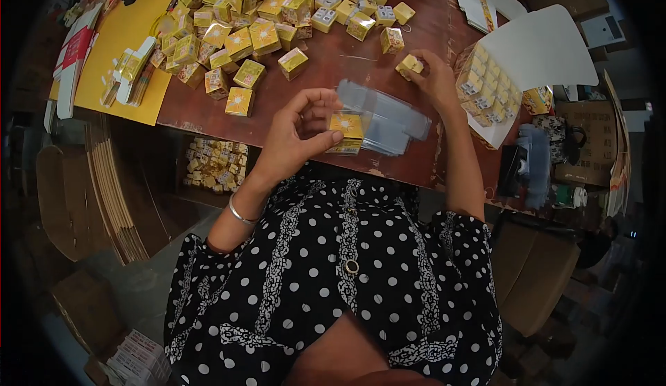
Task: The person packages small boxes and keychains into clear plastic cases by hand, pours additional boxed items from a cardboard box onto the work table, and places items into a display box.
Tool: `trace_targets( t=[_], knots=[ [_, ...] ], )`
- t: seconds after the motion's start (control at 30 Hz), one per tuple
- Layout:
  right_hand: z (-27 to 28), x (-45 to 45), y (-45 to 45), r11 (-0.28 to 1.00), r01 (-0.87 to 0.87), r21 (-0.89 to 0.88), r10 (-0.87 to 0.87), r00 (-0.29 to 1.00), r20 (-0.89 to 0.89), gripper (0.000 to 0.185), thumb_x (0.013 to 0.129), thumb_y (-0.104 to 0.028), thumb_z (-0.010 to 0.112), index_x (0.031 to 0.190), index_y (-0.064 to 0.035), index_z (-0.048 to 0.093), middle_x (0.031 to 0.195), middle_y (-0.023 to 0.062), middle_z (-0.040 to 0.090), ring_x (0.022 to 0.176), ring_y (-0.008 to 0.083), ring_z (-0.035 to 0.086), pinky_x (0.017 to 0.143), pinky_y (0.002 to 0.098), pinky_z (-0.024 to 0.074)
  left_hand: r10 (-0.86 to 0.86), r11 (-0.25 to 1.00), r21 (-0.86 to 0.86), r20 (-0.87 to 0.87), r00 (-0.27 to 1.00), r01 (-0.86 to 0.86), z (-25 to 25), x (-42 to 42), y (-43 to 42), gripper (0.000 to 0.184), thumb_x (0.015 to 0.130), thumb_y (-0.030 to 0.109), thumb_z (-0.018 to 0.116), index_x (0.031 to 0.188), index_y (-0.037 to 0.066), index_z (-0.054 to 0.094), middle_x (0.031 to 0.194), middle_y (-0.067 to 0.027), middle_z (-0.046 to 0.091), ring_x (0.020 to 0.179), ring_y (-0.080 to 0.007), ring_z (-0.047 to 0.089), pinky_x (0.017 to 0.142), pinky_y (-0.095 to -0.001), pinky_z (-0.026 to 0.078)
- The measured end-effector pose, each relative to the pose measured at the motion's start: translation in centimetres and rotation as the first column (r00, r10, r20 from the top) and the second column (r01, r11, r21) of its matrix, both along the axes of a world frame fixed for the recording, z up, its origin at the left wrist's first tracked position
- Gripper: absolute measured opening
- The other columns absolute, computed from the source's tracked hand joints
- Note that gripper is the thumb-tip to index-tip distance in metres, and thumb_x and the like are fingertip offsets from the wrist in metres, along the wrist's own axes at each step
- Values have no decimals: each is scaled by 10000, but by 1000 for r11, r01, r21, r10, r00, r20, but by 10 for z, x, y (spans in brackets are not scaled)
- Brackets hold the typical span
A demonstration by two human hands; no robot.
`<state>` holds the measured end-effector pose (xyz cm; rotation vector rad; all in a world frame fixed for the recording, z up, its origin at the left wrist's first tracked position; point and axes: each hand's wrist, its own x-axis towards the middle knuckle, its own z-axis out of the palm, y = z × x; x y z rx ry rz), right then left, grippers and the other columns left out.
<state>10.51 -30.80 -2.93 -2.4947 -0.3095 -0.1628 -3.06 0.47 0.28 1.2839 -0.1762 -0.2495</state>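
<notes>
My left hand (302, 133) is closed on a small yellow box (346, 128) with an orange starburst on its top, near the front edge of the table. Clear plastic surrounds or overlaps this box; I cannot tell which. Flat clear plastic sleeves (395, 128) lie just to its right. Between the fingertips of my right hand (438, 84) is a small yellow cube (408, 67), at or just above the tabletop. A single patterned yellow box (392, 40) stands a little beyond that hand.
A heap of small yellow boxes (239, 21) covers the back left of the red table (305, 84). On the right stands an open white carton (492, 98) holding rows of yellow cubes. Below the table is a box of small pieces (216, 166). Cardboard sheets (111, 185) stand at left.
</notes>
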Motion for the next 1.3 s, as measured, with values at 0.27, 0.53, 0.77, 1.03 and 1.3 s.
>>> trace_targets(
  t=[0.27,0.53,0.77,1.03,1.3],
  knots=[
    [97,-66,63,634,-193,749,92,980,175,386,821,-78,824,1163,-30,652,1092,75,711,988,146,682,911,294,547,1,1000,18,10,1000,-1,2,8,-13,553,845,-9,773,1336,-17,520,1220,-102,641,1006,-156,674,878,-281,568],
    [127,-85,71,887,-444,125,423,891,164,444,728,-52,850,1138,-21,681,1078,83,718,1068,224,667,943,335,509,2,998,-65,29,1000,0,8,3,-21,611,844,-32,763,1389,-28,487,1235,-115,633,1064,-175,668,910,-294,569],
    [117,-89,73,918,-377,127,329,899,290,507,736,-151,862,1201,-67,679,1259,120,641,1087,258,643,935,371,508,48,986,-163,93,994,-32,11,2,-24,729,860,-35,754,1496,46,407,1250,-110,600,1087,-162,639,941,-291,560],
    [78,-99,66,808,-461,367,472,879,66,570,836,-184,789,1364,-80,603,1368,121,572,1265,260,564,997,359,497,-38,987,-153,139,990,59,15,-1,-32,706,895,-22,723,1517,57,400,1271,-110,591,1118,-160,629,935,-291,563],
    [62,-120,78,572,-209,793,371,928,-23,507,874,-125,763,1335,-24,579,1379,137,561,1216,235,598,949,340,549,-8,989,-142,184,983,35,18,1,-31,590,926,27,709,1463,43,467,1310,-97,564,1154,-184,617,936,-306,563]
  ],
)
